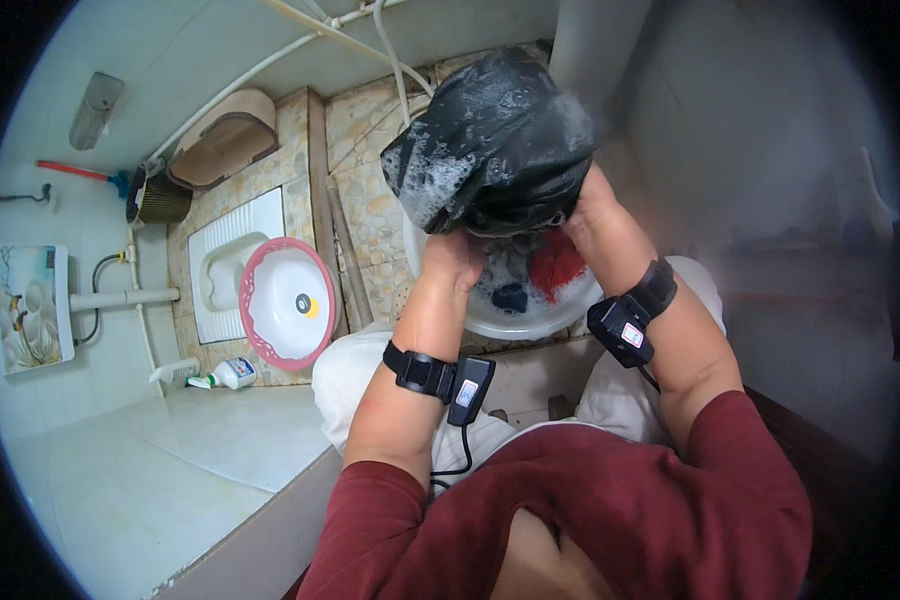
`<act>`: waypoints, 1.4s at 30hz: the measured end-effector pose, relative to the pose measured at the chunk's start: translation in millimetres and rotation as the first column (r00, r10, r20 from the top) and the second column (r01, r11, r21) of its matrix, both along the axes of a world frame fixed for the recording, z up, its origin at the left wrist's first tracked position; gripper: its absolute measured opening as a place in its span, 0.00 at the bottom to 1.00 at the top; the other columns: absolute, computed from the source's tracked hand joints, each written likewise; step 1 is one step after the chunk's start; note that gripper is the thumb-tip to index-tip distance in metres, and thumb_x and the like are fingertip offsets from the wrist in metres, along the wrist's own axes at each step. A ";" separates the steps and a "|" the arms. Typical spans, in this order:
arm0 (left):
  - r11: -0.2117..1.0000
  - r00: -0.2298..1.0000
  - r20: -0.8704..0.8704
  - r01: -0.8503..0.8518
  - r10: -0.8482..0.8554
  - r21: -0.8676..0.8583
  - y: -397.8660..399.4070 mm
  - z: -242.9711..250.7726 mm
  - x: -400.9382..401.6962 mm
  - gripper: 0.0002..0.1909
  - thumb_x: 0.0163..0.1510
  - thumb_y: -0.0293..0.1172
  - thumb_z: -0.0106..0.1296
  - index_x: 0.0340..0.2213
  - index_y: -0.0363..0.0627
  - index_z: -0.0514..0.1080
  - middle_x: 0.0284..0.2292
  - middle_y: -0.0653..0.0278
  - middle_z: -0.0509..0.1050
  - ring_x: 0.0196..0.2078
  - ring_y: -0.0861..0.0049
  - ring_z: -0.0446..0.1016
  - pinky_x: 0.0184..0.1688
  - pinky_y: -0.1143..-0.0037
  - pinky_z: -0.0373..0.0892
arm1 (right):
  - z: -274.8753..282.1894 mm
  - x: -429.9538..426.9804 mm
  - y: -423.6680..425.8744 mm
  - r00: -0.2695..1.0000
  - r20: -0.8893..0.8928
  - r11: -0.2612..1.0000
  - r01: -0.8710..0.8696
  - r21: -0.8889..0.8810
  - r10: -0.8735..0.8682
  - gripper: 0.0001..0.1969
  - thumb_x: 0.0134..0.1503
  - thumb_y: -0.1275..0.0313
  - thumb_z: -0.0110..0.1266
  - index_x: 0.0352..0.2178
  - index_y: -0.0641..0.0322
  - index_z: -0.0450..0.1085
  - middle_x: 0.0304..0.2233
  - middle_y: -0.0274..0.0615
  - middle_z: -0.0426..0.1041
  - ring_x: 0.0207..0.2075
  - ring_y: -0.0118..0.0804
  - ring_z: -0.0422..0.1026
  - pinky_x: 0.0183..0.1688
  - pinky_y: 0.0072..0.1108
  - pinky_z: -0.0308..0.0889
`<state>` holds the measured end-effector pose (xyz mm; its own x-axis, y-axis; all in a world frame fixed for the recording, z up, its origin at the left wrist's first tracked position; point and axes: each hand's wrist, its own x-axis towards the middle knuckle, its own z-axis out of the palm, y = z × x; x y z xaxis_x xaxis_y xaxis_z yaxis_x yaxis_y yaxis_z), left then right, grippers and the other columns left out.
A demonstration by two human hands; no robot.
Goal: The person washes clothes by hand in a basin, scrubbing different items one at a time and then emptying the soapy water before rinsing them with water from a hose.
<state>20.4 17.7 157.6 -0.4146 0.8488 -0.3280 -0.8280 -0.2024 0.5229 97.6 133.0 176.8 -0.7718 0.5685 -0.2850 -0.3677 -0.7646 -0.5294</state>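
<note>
A wet black garment (506, 146), bunched up and streaked with suds, is held raised in both my hands. My left hand (452, 261) grips its lower near edge, with the fingers hidden beneath the cloth. At the right edge of the same bundle is my right hand (592, 201), its fingers also covered. Below them stands a white basin (510, 330) of soapy water. A red cloth (555, 266) and a small dark cloth (510, 298) lie in the foam there.
A pink-rimmed basin (330, 300) rests partly over a squat toilet (229, 225) to the left. Cleaner bottles (234, 373) lie beside a tiled ledge (142, 457). A wastebasket (161, 196) stands near the wall, hoses (390, 60) hang at the back, and a wall rises close on my right.
</note>
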 end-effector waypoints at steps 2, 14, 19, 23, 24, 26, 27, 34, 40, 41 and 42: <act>0.999 1.000 0.030 0.007 -0.008 0.047 0.8 -6.6 -2.3 0.25 0.44 0.43 0.46 0.41 0.43 0.60 0.42 0.62 0.62 0.44 0.69 0.59 0.47 0.71 0.56 | -19.6 -4.9 -0.9 0.997 -0.044 0.994 -0.072 -0.082 0.069 0.11 0.50 0.72 0.40 0.33 0.69 0.63 0.31 0.45 0.67 0.31 0.35 0.68 0.33 0.23 0.67; 0.953 0.948 -0.093 -0.302 0.303 0.031 -3.8 -9.1 -31.9 0.20 0.47 0.39 0.42 0.39 0.40 0.61 0.40 0.60 0.63 0.42 0.70 0.61 0.45 0.72 0.59 | -40.1 23.9 22.5 0.791 0.611 0.595 -0.503 0.627 0.024 0.37 0.38 0.60 0.54 0.48 0.62 0.48 0.43 0.50 0.58 0.41 0.41 0.62 0.43 0.24 0.57; 0.920 0.905 -0.180 -0.392 0.386 0.005 -31.2 28.5 -92.6 0.20 0.51 0.39 0.34 0.41 0.39 0.59 0.43 0.58 0.61 0.44 0.68 0.60 0.47 0.72 0.58 | -2.0 32.2 19.7 0.563 0.826 0.589 -0.667 0.457 -0.004 0.32 0.42 0.58 0.50 0.47 0.61 0.50 0.45 0.46 0.56 0.43 0.39 0.60 0.41 0.26 0.58; 0.886 0.846 -0.317 -0.463 0.428 -0.038 -64.7 35.5 -159.5 0.20 0.50 0.40 0.33 0.41 0.39 0.60 0.42 0.57 0.63 0.44 0.66 0.61 0.47 0.71 0.57 | -43.7 44.6 40.4 0.738 0.673 0.700 -0.457 0.549 -0.046 0.27 0.46 0.62 0.47 0.46 0.61 0.52 0.45 0.43 0.57 0.43 0.34 0.59 0.39 0.22 0.57; 0.844 0.804 -0.350 -0.532 0.480 -0.066 -76.4 38.0 -168.8 0.20 0.50 0.40 0.32 0.40 0.39 0.60 0.42 0.57 0.63 0.43 0.66 0.61 0.47 0.70 0.57 | -25.6 34.6 29.9 0.710 0.702 0.677 -0.493 0.547 -0.050 0.25 0.46 0.63 0.46 0.45 0.61 0.54 0.44 0.42 0.57 0.43 0.33 0.59 0.40 0.20 0.56; 0.796 0.753 -0.398 -0.600 0.525 -0.085 -96.2 40.0 -190.2 0.20 0.50 0.40 0.32 0.40 0.39 0.61 0.42 0.57 0.63 0.43 0.65 0.61 0.47 0.69 0.58 | -25.8 33.4 29.0 0.735 0.677 0.660 -0.494 0.566 -0.030 0.24 0.46 0.63 0.45 0.44 0.61 0.55 0.44 0.42 0.57 0.42 0.33 0.59 0.39 0.20 0.57; 0.786 0.740 -0.414 -0.612 0.530 -0.088 -112.8 36.0 -200.8 0.20 0.50 0.40 0.32 0.40 0.40 0.61 0.42 0.57 0.63 0.44 0.65 0.61 0.47 0.69 0.58 | -26.2 35.3 28.2 0.751 0.660 0.644 -0.496 0.583 -0.019 0.23 0.46 0.62 0.45 0.44 0.62 0.55 0.44 0.41 0.58 0.41 0.33 0.59 0.39 0.20 0.57; 0.589 0.657 -0.423 -0.752 0.624 -0.296 -201.6 -1.3 -230.1 0.22 0.47 0.40 0.40 0.41 0.38 0.60 0.42 0.58 0.62 0.44 0.64 0.61 0.47 0.66 0.57 | -24.4 34.2 28.5 0.717 0.696 0.643 -0.552 0.531 0.041 0.22 0.47 0.62 0.44 0.43 0.61 0.56 0.42 0.40 0.59 0.40 0.32 0.60 0.38 0.19 0.57; 0.189 0.847 -0.391 -0.477 0.360 -0.858 -262.4 -46.5 -261.7 0.17 0.44 0.39 0.42 0.36 0.44 0.64 0.39 0.58 0.65 0.41 0.63 0.62 0.44 0.63 0.56 | -19.4 29.9 30.4 0.677 0.735 0.633 -0.578 0.515 0.020 0.21 0.47 0.63 0.44 0.43 0.59 0.56 0.42 0.39 0.59 0.41 0.31 0.60 0.38 0.20 0.57; 0.153 0.846 -0.431 -0.493 0.312 -0.856 -279.0 -56.1 -274.7 0.18 0.42 0.40 0.45 0.35 0.43 0.64 0.35 0.57 0.66 0.35 0.67 0.63 0.37 0.68 0.58 | -20.4 29.9 30.4 0.696 0.717 0.623 -0.574 0.532 0.029 0.21 0.47 0.64 0.44 0.43 0.59 0.56 0.42 0.38 0.59 0.41 0.31 0.59 0.38 0.20 0.57; 0.140 0.862 -0.441 -0.483 0.252 -0.864 -269.8 -66.2 -274.7 0.20 0.40 0.40 0.48 0.34 0.41 0.64 0.31 0.57 0.66 0.29 0.70 0.63 0.30 0.73 0.60 | -19.1 34.8 34.0 0.706 0.708 0.619 -0.562 0.549 0.014 0.21 0.47 0.64 0.44 0.43 0.59 0.56 0.42 0.38 0.60 0.42 0.31 0.59 0.38 0.20 0.57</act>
<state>-254.3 -252.0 91.4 -0.7163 -0.2993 -0.6303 -0.6970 0.2640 0.6668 132.3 167.0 157.7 -0.7422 0.5645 -0.3612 0.3980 -0.0625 -0.9153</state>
